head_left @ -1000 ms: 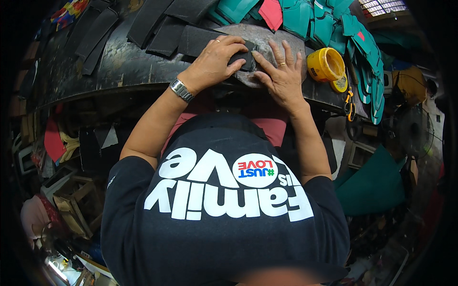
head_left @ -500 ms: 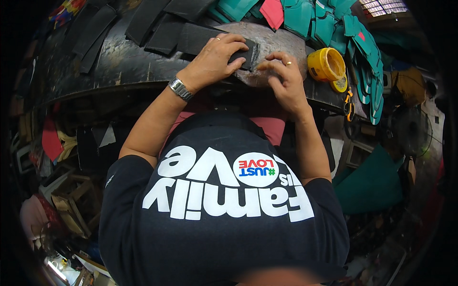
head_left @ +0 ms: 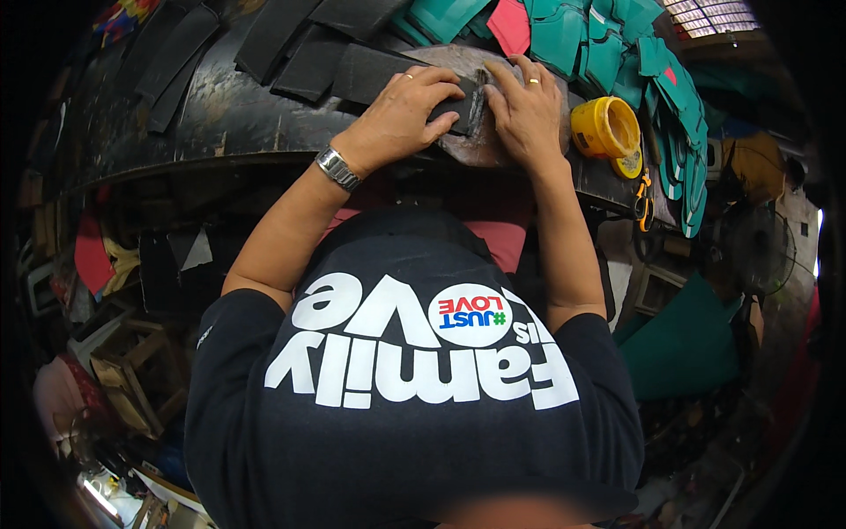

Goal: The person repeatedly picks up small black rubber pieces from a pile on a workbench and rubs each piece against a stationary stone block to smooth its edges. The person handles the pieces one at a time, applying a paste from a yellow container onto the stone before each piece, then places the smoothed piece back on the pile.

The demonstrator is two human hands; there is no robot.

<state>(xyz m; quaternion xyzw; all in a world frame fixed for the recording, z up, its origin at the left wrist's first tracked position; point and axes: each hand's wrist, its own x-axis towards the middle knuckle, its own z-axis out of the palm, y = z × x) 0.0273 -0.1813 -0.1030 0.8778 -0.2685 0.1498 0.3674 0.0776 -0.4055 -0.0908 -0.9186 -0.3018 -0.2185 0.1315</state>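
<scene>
My left hand (head_left: 401, 113) lies over a flat black piece (head_left: 461, 122), thumb and bent fingers pressing it down. This piece rests on a worn, pale-smeared board (head_left: 463, 152) on the dark workbench. At the piece's right end runs a greyish, roughened strip. Beside that strip is my right hand (head_left: 531, 115), fingers stretched and apart, the fingertips reaching over the board near the far right corner of the piece. Whether they touch the piece I cannot tell. To the right stands a yellow tub (head_left: 592, 128) with residue around its mouth.
Several black pieces (head_left: 304, 62) overlap along the bench at the left. Green pieces (head_left: 608, 57) are heaped at the back and right, a red piece (head_left: 509, 26) among them. A round yellow lid (head_left: 628, 165) and orange-handled scissors (head_left: 645, 207) lie near the bench edge.
My right hand has moved away from me and its curled fingers have straightened beside the piece's end. My left hand stays on the black piece.
</scene>
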